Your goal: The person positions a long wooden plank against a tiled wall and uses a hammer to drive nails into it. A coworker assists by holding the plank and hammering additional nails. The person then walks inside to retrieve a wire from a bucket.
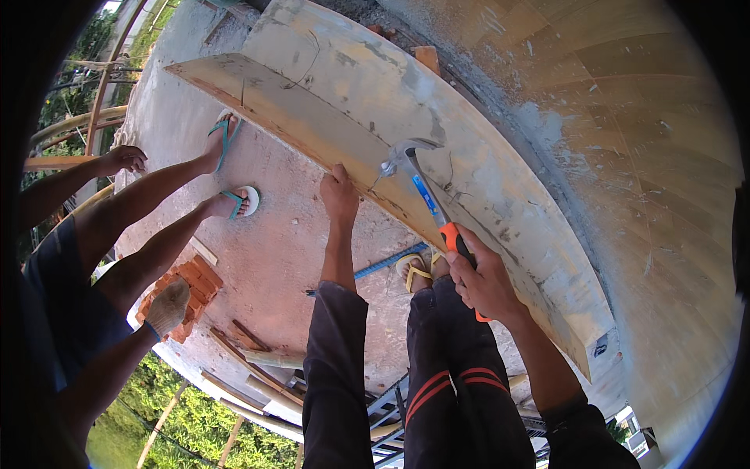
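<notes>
My right hand (482,275) is wrapped round the orange and black grip of a claw hammer (428,194). The hammer's steel head lies over a long wooden board (289,113), close to its near edge. A thin nail or wire (375,183) sticks up just beside the head; which of the two I cannot tell. To the left of the hammer, my left hand (340,195) is closed on the board's near edge, thumb on top. The board stands on edge against a wider, mortar-stained panel (461,148) behind it. Several bent wires poke out along them.
At the left stands another person in teal flip-flops (226,141), with one bare hand (123,159) and one gloved hand (169,307). Orange bricks (190,293) are stacked near them. Timber pieces (258,359) and a blue bar (391,260) lie on the floor. A tiled wall (625,141) rises at right.
</notes>
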